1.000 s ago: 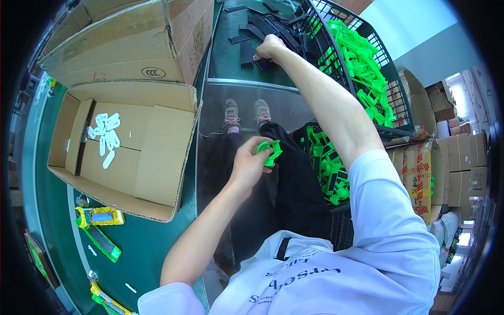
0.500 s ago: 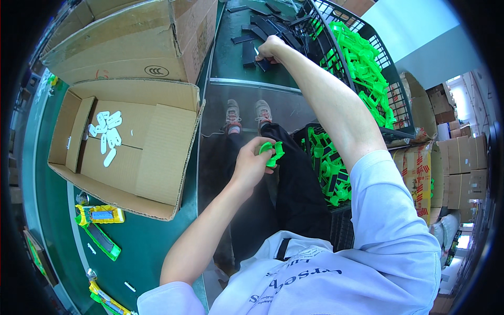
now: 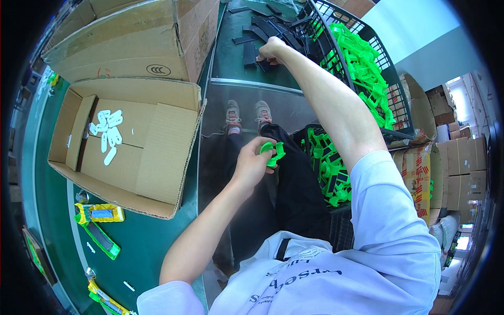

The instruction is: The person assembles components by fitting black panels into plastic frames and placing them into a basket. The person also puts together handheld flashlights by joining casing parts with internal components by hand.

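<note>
Table (image 3: 228,67): at its right edge, a black crate (image 3: 395,132) is filled with green parts (image 3: 362,58).
Right hand (image 3: 272,49): near the table's near edge, a black strip (image 3: 264,65) is touched by bent fingers; whether it is gripped cannot be told.
Left hand (image 3: 252,161): a green clip (image 3: 280,150) is held in curled fingers, above the lap (image 3: 296,181).

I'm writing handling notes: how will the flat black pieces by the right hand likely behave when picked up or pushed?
The flat black pieces are probably stiff: their edges look straight, even where they overlap. Being thin, they are likely light. Lying flat on the smooth-looking green tabletop, they would probably slide rather than roll.
</note>
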`<state>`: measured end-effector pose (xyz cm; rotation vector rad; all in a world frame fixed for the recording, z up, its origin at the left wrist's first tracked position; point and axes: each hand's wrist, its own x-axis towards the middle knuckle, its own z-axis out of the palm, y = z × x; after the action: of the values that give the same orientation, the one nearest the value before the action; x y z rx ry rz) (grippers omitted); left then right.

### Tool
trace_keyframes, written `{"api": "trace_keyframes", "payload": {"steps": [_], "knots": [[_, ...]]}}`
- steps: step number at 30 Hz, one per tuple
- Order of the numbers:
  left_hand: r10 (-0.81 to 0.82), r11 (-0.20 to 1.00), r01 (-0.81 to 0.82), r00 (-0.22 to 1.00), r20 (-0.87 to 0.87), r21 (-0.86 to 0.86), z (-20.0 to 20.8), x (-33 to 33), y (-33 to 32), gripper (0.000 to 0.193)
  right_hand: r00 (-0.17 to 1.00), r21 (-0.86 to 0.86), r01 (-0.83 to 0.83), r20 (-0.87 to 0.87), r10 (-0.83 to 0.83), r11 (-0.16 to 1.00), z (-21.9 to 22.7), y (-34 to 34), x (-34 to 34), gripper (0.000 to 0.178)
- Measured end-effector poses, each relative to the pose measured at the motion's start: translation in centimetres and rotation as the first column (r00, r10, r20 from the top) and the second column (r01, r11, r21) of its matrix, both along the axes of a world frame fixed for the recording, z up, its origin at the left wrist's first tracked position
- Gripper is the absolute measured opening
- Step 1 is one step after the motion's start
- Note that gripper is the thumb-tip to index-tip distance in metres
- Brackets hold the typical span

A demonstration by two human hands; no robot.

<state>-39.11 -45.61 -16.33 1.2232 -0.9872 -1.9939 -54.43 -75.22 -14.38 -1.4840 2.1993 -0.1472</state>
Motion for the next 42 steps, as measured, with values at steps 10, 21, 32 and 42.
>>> {"api": "trace_keyframes", "payload": {"steps": [10, 21, 32, 42], "knots": [[0.009, 1.000, -0.008, 0.998, -0.059, 0.018, -0.3, 0.1, 0.0, 0.022, 0.935, 0.002, -0.262, 0.247, 0.254, 0.965, 2.1, 1.3, -1.9, 0.036], [-0.007, 1.000, 0.007, 0.999, -0.040, 0.003, 0.0, 0.2, 0.1, 0.022, 0.808, -0.023, -0.191, 0.564, 0.170, 0.981, 1.1, 2.3, -4.5, 0.034], [-0.018, 1.000, 0.018, 1.000, -0.024, 0.008, 0.0, 0.1, 0.1, 0.021, 0.832, -0.130, -0.171, 0.513, 0.213, 0.977, 0.2, 3.4, -4.0, 0.028], [-0.024, 1.000, 0.023, 1.000, -0.016, -0.009, 0.2, 0.1, 0.1, 0.021, 0.973, -0.072, -0.150, 0.169, 0.160, 0.986, -0.7, 1.8, -3.0, 0.040]]}}
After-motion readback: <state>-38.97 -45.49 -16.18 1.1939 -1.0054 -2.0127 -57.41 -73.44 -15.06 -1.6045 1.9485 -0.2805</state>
